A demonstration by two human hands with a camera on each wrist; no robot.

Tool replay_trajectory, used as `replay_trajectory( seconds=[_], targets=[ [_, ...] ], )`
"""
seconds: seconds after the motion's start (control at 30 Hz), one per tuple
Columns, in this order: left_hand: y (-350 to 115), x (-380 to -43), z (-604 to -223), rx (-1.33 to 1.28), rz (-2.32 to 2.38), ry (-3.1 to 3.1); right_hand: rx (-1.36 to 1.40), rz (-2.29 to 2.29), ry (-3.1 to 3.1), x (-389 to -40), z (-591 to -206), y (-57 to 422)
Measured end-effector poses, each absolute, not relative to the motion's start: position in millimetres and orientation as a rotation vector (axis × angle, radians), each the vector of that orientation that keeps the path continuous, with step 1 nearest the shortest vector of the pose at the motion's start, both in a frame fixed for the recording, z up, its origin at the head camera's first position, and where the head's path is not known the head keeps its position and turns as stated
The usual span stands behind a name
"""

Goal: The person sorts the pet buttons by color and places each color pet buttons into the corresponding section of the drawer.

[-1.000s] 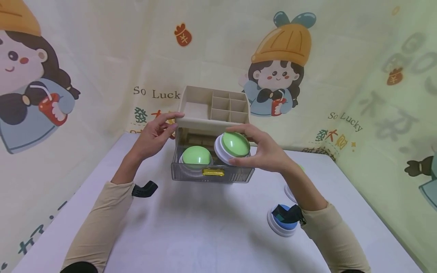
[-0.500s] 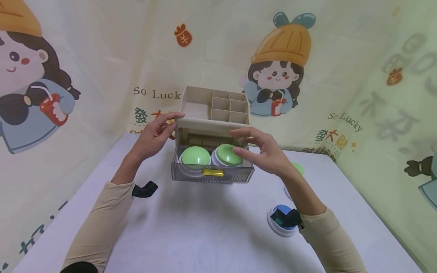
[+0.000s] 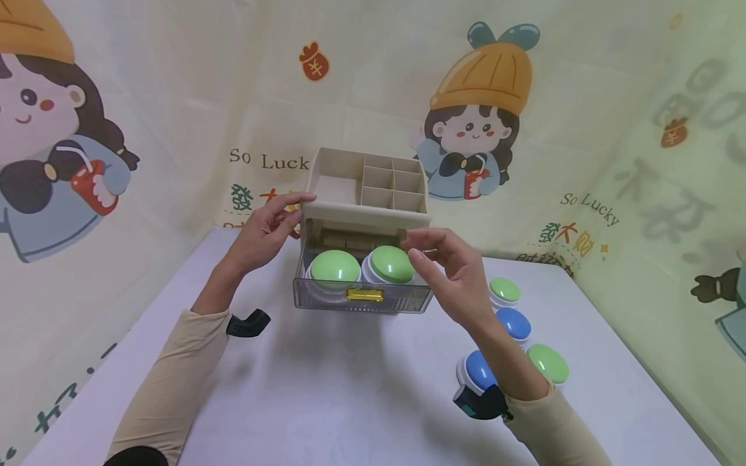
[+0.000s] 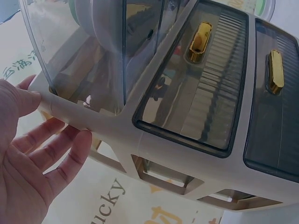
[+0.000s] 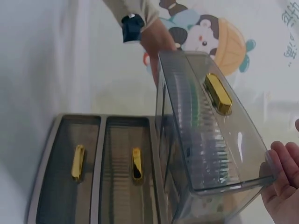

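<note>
A beige drawer organizer (image 3: 366, 208) stands on the table, its clear top drawer (image 3: 402, 299) pulled out. Two round buzzer-like buttons with green domes and white bases sit side by side in that drawer, the left button (image 3: 335, 265) and the right button (image 3: 392, 264). My left hand (image 3: 265, 230) holds the organizer's top left corner, index finger over the top edge and thumb at the front; in the left wrist view its other fingers (image 4: 70, 158) lie against the side. My right hand (image 3: 457, 275), fingers loosely bent and holding nothing, is at the drawer's right side.
On the white table at right are several more buttons: a far green button (image 3: 504, 289), a blue button (image 3: 513, 322), a near green button (image 3: 548, 362) and a near blue button (image 3: 480, 370). Lower drawers with gold handles (image 5: 136, 163) are closed. Behind hangs a printed cloth (image 3: 373, 97).
My right hand set the second green button down in the drawer beside the first, let go and drew back to the right. The left hand stayed at the organizer's corner.
</note>
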State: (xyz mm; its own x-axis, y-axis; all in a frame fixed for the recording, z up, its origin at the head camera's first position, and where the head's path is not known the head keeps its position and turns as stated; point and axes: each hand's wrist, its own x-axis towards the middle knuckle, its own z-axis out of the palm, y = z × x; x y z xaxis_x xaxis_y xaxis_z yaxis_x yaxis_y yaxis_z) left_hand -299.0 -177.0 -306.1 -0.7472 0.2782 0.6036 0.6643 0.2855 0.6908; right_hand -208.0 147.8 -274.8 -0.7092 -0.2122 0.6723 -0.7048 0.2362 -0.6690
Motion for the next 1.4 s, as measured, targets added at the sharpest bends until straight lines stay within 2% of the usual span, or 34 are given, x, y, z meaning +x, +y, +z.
replay_trajectory(
  seconds=[0.27, 0.7, 1.0, 1.23, 1.4],
  targets=[
    [-177, -299, -306, -0.842, -1.451, -2.202, 0.912, 1.306, -1.986, -200, -285, 146],
    [-177, -298, -305, -0.838, -1.452, -2.204, 1.216, 0.914, -1.836, -188, -297, 130],
    [-177, -298, -305, -0.844, -1.45, -2.206, 1.284, 0.72, -1.616, -187, -309, 119],
    [-177, -298, -305, -0.832, -1.453, -2.214, 1.322, 0.663, -1.483, -186, -318, 112],
    [-177, -298, -305, -0.819, -1.457, -2.221, 1.381, 0.879, -1.576, -182, -327, 110]
  ],
)
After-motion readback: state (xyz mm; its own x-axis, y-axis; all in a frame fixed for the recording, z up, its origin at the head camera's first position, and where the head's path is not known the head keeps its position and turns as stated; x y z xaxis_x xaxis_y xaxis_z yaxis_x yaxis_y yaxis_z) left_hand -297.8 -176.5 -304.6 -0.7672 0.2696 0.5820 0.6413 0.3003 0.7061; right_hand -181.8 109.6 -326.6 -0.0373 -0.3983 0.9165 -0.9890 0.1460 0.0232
